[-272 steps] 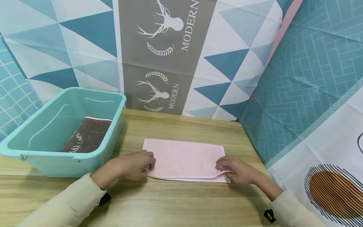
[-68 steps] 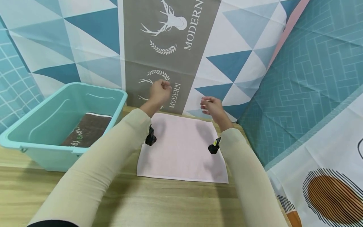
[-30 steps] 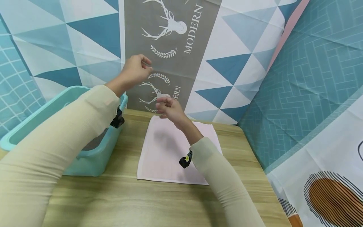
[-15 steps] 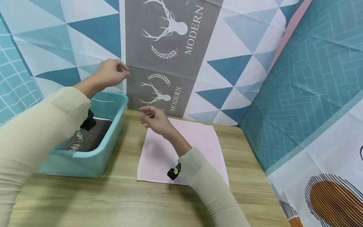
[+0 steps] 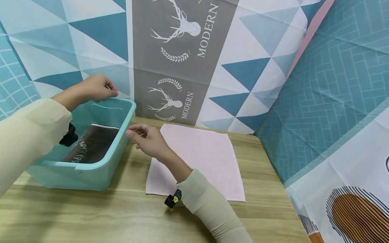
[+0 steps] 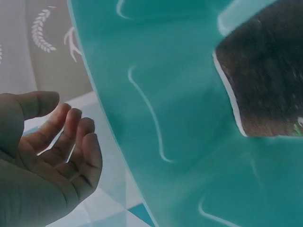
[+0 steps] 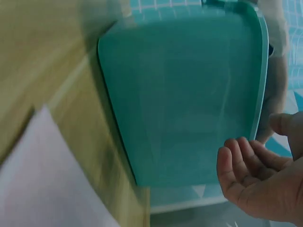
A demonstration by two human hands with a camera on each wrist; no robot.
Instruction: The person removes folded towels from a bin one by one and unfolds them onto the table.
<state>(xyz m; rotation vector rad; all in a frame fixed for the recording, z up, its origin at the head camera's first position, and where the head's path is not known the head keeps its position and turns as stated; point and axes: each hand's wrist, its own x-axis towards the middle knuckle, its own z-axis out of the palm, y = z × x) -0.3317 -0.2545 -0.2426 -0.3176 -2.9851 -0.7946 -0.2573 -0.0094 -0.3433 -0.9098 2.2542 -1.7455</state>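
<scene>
My left hand [image 5: 98, 88] hovers over the back of the teal plastic tub [image 5: 77, 184], fingers loosely bent and holding nothing; the left wrist view shows its loose fingers [image 6: 71, 137] beside the tub wall. Inside the tub lies a folded dark brown cloth [image 5: 98, 143] with a white edge and some lettering. My right hand [image 5: 149, 139] is just right of the tub's right rim, its fingers relaxed and holding nothing, as the right wrist view also shows. A pink towel [image 5: 200, 155] lies spread flat on the table, partly beneath my right forearm.
The wooden table [image 5: 127, 219] carries the tub at left and the towel at centre. A printed curtain [image 5: 170, 67] with deer and triangles hangs behind the table. Another patterned cloth [image 5: 334, 101] hangs along the right side.
Earlier both hands gripped the folded pink towel; it now lies spread out and released. Both hands have since moved left, the left one over the tub and the right one to its rim.
</scene>
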